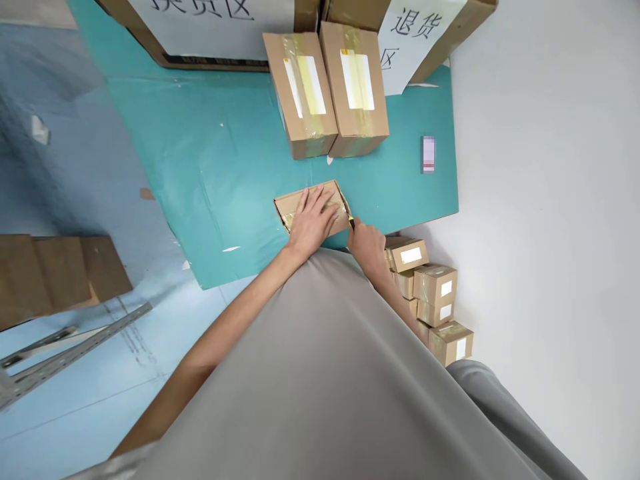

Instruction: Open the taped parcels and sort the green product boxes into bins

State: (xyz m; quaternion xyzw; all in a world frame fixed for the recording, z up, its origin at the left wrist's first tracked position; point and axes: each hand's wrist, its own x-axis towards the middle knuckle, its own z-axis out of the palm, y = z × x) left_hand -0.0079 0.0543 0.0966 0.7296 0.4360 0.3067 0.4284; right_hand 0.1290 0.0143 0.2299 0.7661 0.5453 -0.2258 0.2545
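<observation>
A small taped cardboard box (290,203) lies on the green table (240,180) close to my body. My left hand (313,220) rests flat on its top with the fingers stretched out. In my right hand (367,243) is a utility knife (352,222) with a black and yellow handle. Its blade end touches the box's right edge, along the side seam. The lower part of the box is hidden by my left hand and shirt.
Two taped boxes, one left (305,93) and one right (355,93), stand farther back, before big cartons with paper signs (420,33). A blurred phone-like item (429,155) lies at right. Stacked boxes (435,293) stand below the table's right side; flattened-looking cardboard (60,273) is at left.
</observation>
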